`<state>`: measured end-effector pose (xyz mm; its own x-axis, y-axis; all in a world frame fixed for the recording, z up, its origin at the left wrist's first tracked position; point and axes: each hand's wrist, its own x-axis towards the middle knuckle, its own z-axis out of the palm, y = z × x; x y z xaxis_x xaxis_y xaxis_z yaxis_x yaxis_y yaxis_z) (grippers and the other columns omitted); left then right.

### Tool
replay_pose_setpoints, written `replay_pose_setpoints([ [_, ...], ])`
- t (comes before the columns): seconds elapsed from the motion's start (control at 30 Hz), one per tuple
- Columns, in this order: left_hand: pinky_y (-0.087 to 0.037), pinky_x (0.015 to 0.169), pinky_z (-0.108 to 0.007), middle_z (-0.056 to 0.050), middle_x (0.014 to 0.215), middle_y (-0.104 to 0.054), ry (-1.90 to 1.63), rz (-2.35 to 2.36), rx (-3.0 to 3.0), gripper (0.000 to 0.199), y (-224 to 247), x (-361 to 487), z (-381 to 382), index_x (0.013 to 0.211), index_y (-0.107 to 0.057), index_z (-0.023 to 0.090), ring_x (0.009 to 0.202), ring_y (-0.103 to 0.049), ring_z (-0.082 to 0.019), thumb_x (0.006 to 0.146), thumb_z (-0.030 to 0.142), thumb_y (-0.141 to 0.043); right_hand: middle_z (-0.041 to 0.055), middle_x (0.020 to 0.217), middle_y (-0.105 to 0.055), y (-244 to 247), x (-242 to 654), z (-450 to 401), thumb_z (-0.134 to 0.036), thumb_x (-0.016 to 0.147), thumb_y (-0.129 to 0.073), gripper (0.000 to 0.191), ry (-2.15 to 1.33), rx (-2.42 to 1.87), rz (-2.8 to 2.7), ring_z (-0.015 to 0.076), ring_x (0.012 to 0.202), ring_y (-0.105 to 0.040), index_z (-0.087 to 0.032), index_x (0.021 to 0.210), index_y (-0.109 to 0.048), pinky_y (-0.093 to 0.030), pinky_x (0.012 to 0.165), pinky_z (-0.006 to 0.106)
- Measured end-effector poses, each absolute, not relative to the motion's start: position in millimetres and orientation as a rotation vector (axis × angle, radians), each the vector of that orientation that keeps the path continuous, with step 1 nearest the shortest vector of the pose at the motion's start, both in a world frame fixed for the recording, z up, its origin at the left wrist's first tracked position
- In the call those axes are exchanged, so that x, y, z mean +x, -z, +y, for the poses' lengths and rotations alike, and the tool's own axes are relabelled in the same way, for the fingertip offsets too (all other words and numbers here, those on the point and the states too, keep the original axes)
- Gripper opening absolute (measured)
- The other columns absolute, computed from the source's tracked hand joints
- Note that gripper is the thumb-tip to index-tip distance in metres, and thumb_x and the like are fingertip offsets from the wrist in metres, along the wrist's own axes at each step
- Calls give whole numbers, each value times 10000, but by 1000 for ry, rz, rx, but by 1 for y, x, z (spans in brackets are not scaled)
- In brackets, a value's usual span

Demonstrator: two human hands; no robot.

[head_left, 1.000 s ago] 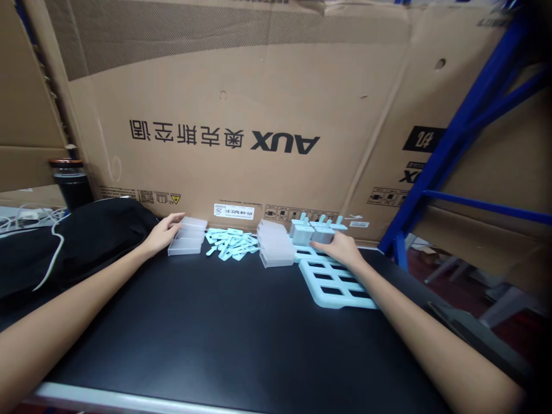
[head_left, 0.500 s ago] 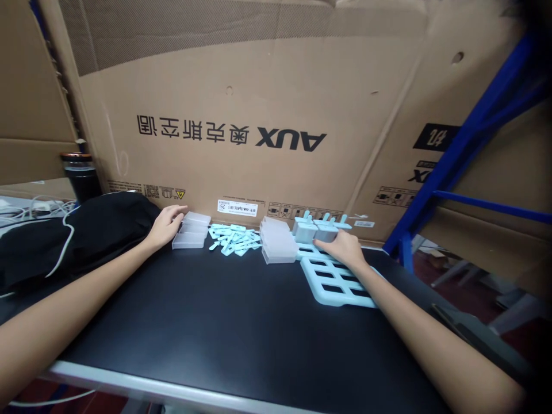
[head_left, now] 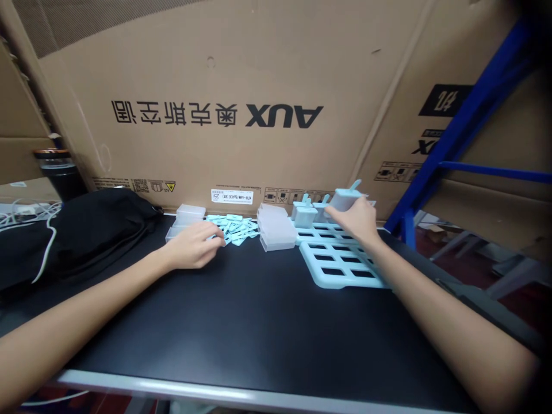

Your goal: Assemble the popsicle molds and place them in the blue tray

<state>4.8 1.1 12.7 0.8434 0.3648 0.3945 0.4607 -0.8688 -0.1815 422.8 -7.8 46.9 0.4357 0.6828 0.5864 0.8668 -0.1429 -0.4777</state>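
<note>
My right hand [head_left: 356, 221] grips an ice pop mould [head_left: 344, 199] with a light-blue stick top, held raised and tilted above the light-blue rack [head_left: 330, 283]. Other filled slots at the rack's back hold similar ice pop moulds [head_left: 305, 215], sticks upward. At the left, my left hand [head_left: 196, 244] reaches over the table, fingers loosely bent and nothing visible in them. Its fingertips are at the near left edge of a pile of light-blue sticks [head_left: 235, 227]. Partly behind that hand stand translucent moulds [head_left: 190, 213]; another translucent stack [head_left: 276, 227] is between the pile and rack.
A large cardboard box [head_left: 207, 152] backs the black table [head_left: 241, 328]. To the left lie a black cloth bag [head_left: 107, 227] and a white cable [head_left: 52, 241], with a dark bottle [head_left: 64, 178] behind. A blue metal frame [head_left: 435, 152] rises at the right.
My right hand has lifted an ice pop mould up from the rack. My left hand has moved from the translucent moulds rightward and nearer, to the stick pile. The camera view has shifted slightly.
</note>
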Motion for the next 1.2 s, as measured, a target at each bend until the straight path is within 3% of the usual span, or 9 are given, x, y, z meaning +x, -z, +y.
replay_pose_setpoints([
  [0.1,-472,816,-356,-86,934,-638,419,-362,-2723,237,-10,18,-11,967,-640,200,868,-578,-217,916,166,-411,233,1136,-614,-77,403,-17,-464,690,-618,556,366,-1844,-1340,356,1052,-602,-110,1111,-538,-487,835,445],
  [0.23,-470,736,-315,-71,863,-617,454,-284,-2638,212,-8,22,-16,935,-621,168,774,-560,-187,923,154,-409,227,1055,-639,-105,342,-12,-479,710,-607,615,241,-1954,-1765,348,924,-634,-95,1178,-499,-497,725,437],
  [0.33,-474,722,-313,-76,902,-618,508,-353,-2583,195,-12,13,-9,928,-625,170,782,-565,-188,902,145,-434,210,1072,-648,-115,291,7,-481,698,-639,679,273,-1985,-2149,372,966,-629,-113,1247,-482,-486,781,487],
  [0.53,-491,861,-342,-68,1009,-555,1156,-1047,-2349,186,-24,-36,26,1001,-638,191,950,-579,-207,892,220,-490,182,1211,-621,-132,243,37,-581,692,-660,833,256,-2215,-2467,392,1079,-604,-171,1385,-449,-475,853,528],
  [0.67,-488,931,-365,-65,1013,-555,1503,-1572,-2155,183,-14,-68,55,967,-644,184,1001,-579,-217,855,256,-518,171,1201,-630,-140,233,35,-652,717,-610,743,217,-2175,-2604,394,1094,-595,-180,1290,-585,-486,842,537],
  [0.83,-467,991,-405,-69,1018,-575,1547,-1873,-2119,207,3,-85,78,990,-626,174,979,-604,-219,843,284,-530,164,1096,-674,-131,216,35,-729,673,-633,678,267,-2074,-2686,378,1045,-620,-182,1065,-713,-483,862,538],
  [1.0,-450,1017,-413,-87,1050,-575,1513,-1886,-2128,212,7,-85,80,1002,-608,162,1002,-608,-223,863,285,-506,145,1115,-680,-122,211,41,-769,606,-667,764,247,-2024,-2635,386,1104,-598,-202,1116,-699,-439,938,555],
  [1.2,-461,1008,-416,-100,1086,-612,1497,-1877,-2198,220,8,-82,78,1015,-595,159,1016,-626,-232,873,294,-496,198,1247,-595,-120,217,41,-552,760,-622,607,77,-1841,-2744,349,967,-644,-130,1194,-639,-525,784,489],
])
